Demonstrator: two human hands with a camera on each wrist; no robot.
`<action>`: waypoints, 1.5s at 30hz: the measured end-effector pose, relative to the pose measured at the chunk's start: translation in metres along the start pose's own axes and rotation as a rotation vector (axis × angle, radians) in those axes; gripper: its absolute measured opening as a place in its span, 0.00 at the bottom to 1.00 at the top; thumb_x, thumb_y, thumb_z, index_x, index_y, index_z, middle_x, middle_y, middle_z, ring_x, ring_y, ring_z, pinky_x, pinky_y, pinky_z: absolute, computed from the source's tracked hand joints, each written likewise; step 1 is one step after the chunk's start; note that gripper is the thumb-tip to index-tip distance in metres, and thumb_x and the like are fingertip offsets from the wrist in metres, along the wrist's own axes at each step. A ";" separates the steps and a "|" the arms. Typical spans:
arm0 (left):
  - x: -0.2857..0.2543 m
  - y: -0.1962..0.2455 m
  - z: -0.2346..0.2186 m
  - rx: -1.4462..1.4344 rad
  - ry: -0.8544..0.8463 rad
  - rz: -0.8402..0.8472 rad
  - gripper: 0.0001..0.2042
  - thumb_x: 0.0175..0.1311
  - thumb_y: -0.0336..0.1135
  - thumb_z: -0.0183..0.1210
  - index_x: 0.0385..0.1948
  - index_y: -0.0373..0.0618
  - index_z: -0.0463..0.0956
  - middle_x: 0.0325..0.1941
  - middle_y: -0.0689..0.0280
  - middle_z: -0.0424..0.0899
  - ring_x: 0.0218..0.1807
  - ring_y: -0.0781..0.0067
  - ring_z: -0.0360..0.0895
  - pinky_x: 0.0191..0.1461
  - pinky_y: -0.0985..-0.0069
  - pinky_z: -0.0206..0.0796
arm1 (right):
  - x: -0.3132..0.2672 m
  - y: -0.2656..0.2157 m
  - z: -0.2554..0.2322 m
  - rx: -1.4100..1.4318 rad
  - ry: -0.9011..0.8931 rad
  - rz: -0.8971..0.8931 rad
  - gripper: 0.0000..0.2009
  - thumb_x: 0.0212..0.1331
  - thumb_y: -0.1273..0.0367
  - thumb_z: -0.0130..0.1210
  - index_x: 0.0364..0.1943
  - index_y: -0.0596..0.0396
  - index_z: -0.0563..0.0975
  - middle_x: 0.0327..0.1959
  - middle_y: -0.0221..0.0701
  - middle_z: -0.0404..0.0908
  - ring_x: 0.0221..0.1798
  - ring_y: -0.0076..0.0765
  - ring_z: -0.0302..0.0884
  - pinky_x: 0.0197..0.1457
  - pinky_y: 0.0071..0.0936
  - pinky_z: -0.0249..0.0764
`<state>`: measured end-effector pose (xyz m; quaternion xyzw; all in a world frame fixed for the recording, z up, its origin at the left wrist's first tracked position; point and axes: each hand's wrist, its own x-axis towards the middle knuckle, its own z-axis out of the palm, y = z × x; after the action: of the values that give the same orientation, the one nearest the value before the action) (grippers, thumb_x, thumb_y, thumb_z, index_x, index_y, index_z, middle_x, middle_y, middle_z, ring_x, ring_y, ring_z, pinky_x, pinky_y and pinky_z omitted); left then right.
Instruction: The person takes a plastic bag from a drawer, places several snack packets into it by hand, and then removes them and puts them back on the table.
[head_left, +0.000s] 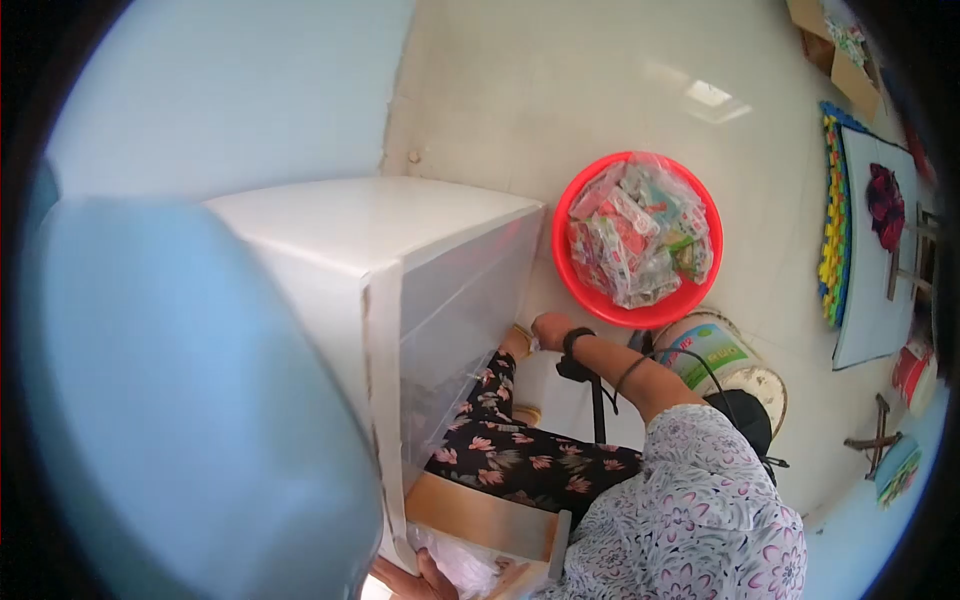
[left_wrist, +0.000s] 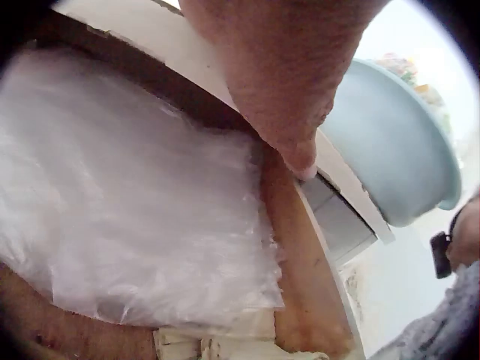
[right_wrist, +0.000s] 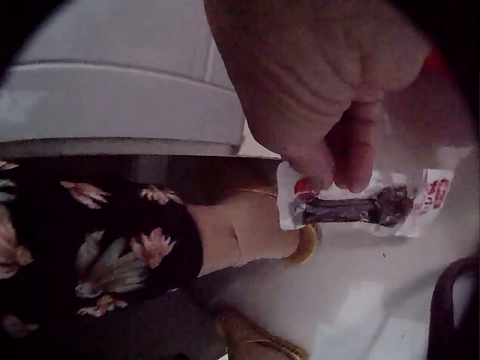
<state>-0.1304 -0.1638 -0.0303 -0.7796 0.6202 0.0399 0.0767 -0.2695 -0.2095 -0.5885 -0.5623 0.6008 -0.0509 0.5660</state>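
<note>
In the right wrist view my right hand (right_wrist: 330,112) pinches a small clear-and-white snack packet (right_wrist: 360,206) with a dark piece of food inside, above the floor. The head view shows the same hand (head_left: 551,329) by the cabinet's front, below the red basin. My left hand (head_left: 425,580) is at the cabinet's edge beside an open wooden drawer (head_left: 480,505). One of its fingertips (left_wrist: 304,169) touches the edge there; its other fingers are hidden. Clear plastic bags (left_wrist: 135,187) lie in the drawer.
A white cabinet (head_left: 380,225) stands against the wall, with a large light-blue basin (head_left: 200,400) over it. The red basin (head_left: 562,240) on the floor holds several snack packets. A paint bucket (head_left: 715,345), foam mats (head_left: 832,220) and a cardboard box (head_left: 855,85) are farther right.
</note>
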 end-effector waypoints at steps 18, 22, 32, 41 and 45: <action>0.002 -0.030 0.020 -0.157 0.321 0.344 0.38 0.67 0.52 0.63 0.75 0.40 0.63 0.80 0.46 0.60 0.82 0.43 0.54 0.84 0.45 0.39 | -0.165 -0.120 -0.252 -0.200 -0.046 -0.562 0.11 0.50 0.72 0.68 0.38 0.58 0.84 0.32 0.39 0.85 0.35 0.41 0.81 0.41 0.37 0.77; -0.012 -0.044 0.022 -0.308 0.319 0.437 0.36 0.68 0.46 0.63 0.75 0.39 0.63 0.80 0.48 0.61 0.82 0.47 0.55 0.85 0.49 0.38 | -0.236 -0.159 -0.285 -0.259 0.052 -0.612 0.10 0.51 0.74 0.66 0.39 0.57 0.84 0.32 0.37 0.85 0.34 0.38 0.83 0.39 0.34 0.78; -0.081 -0.102 0.037 -0.841 0.444 0.419 0.27 0.67 0.30 0.63 0.68 0.40 0.71 0.69 0.52 0.76 0.69 0.50 0.74 0.73 0.60 0.67 | -0.431 -0.284 -0.304 0.535 -0.004 -0.816 0.05 0.60 0.78 0.58 0.39 0.58 0.78 0.30 0.29 0.80 0.24 0.23 0.73 0.26 0.22 0.67; -0.138 -0.169 0.064 -1.131 0.738 0.165 0.19 0.69 0.22 0.58 0.62 0.36 0.75 0.58 0.51 0.83 0.55 0.61 0.85 0.57 0.68 0.77 | -0.411 -0.418 -0.197 0.706 -0.172 -0.697 0.04 0.70 0.71 0.54 0.41 0.57 0.77 0.28 0.29 0.77 0.24 0.25 0.73 0.28 0.21 0.67; -0.170 -0.192 0.091 -1.173 0.764 0.000 0.18 0.71 0.22 0.57 0.61 0.34 0.75 0.55 0.53 0.84 0.52 0.64 0.86 0.58 0.70 0.77 | -0.307 -0.435 -0.181 0.839 -0.255 -0.894 0.08 0.74 0.70 0.51 0.46 0.62 0.77 0.36 0.34 0.82 0.36 0.30 0.81 0.39 0.23 0.75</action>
<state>0.0209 0.0567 -0.0793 -0.6519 0.4797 0.0909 -0.5802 -0.2182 -0.2458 -0.0301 -0.4910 0.1641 -0.4468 0.7296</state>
